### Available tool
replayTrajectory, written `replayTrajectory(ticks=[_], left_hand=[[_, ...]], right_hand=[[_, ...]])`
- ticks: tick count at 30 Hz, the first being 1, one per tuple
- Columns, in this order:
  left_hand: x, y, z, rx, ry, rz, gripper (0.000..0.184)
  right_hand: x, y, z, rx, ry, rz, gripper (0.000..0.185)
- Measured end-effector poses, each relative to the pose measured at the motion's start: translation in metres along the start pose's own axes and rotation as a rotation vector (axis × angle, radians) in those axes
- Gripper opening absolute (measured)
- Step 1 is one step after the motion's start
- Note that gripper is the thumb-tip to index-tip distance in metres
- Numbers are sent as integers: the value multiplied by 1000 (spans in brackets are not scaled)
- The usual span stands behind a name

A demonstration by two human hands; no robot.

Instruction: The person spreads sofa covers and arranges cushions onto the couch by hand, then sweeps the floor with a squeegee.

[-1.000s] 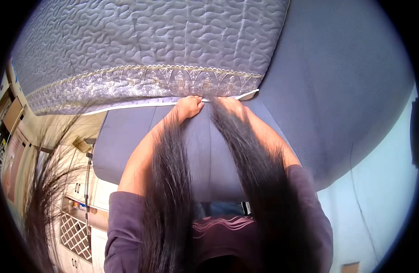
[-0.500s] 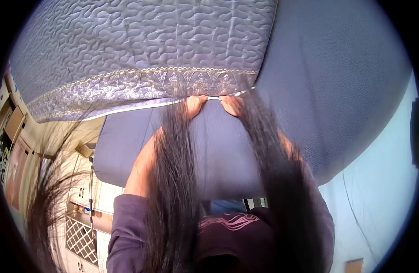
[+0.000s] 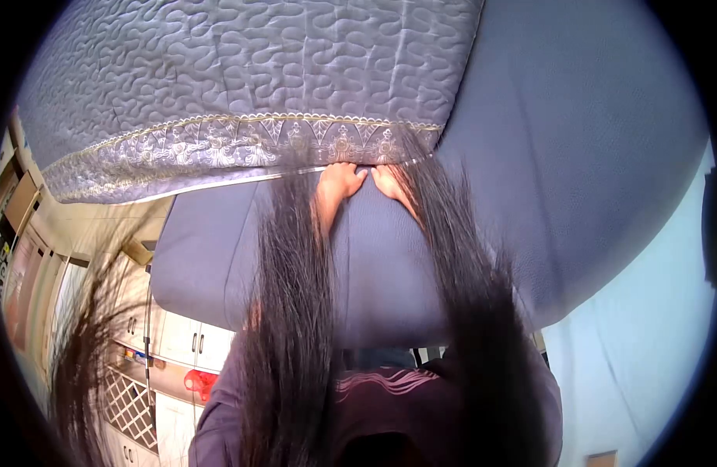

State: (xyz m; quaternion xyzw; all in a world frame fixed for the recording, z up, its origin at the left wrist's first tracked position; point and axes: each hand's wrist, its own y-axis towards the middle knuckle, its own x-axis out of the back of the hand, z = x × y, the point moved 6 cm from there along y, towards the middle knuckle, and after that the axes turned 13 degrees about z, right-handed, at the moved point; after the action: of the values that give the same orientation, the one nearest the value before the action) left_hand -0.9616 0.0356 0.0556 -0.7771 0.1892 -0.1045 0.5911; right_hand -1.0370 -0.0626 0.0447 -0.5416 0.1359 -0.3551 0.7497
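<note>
A grey-blue quilted sofa cover [image 3: 296,54] with a pale floral lace border [image 3: 218,148] and white hem lies over smooth, leather-like blue-grey upholstery [image 3: 385,265]. My left hand [image 3: 343,180] grips the hem near the right part of the border, its fingers bent at the edge. Close beside it, my right hand [image 3: 387,184] holds the same edge, a small gap between the two. The fingertips of both hands are hidden at the cloth. Long dark hair [image 3: 296,288] hangs across the view and covers much of both forearms.
More bare upholstery [image 3: 576,140] curves along the right. Pale cabinets [image 3: 179,338] with a lattice rack [image 3: 130,405] stand at the lower left, with a red object [image 3: 200,383] near them. A thin dark pole [image 3: 147,335] rises there. At right is a pale blue surface [image 3: 631,350].
Both hands have shifted slightly along the hem; the white strip between them no longer shows as plainly. The arms have drawn inward, and the view has shifted slightly, revealing the red object.
</note>
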Motion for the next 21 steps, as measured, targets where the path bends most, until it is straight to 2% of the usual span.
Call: replayTrajectory(ticks=[2,3,4,5,6,8,9,10,11,12,14,16,19,20,21], left_hand=[[-23,24,7,-423,8,-395,22],[-1,-9,-6,-327,37,-219,21],[-28,21,2,-390,147,-165,37],[-7,-6,-12,-298,162,-173,35],[17,-35,-25,-200,177,-186,33],[8,-17,-29,-225,148,-220,27],[9,-18,-44,-376,-19,-184,26],[12,-21,-59,-527,-181,-147,26],[11,-19,-69,-621,-231,-205,28],[4,-14,-78,-716,-282,-266,30],[-1,-3,-89,-502,-244,-138,31],[-1,-6,-90,-564,-185,-199,32],[27,-37,-110,-596,-178,-134,33],[18,-21,-108,-597,-177,-133,33],[-1,9,-104,-573,-35,-47,33]], right_hand=[[2,-3,-9,45,23,-137,22],[12,-13,-7,94,-14,-175,22],[24,-25,-8,151,-144,-149,17],[41,-41,-4,211,-272,-131,13],[73,-58,3,238,-289,-268,10],[86,-71,-6,342,-186,-430,9],[86,-72,-10,340,-188,-428,9],[80,-67,-10,348,-249,-322,10],[73,-61,-11,357,-308,-216,12],[68,-60,-15,356,-310,-222,12],[47,-51,-35,194,-132,-9,16],[48,-54,-35,171,-75,69,22],[29,-44,-40,126,-112,309,31],[26,-40,-35,124,-111,309,31],[25,-33,-35,14,-110,256,31]])
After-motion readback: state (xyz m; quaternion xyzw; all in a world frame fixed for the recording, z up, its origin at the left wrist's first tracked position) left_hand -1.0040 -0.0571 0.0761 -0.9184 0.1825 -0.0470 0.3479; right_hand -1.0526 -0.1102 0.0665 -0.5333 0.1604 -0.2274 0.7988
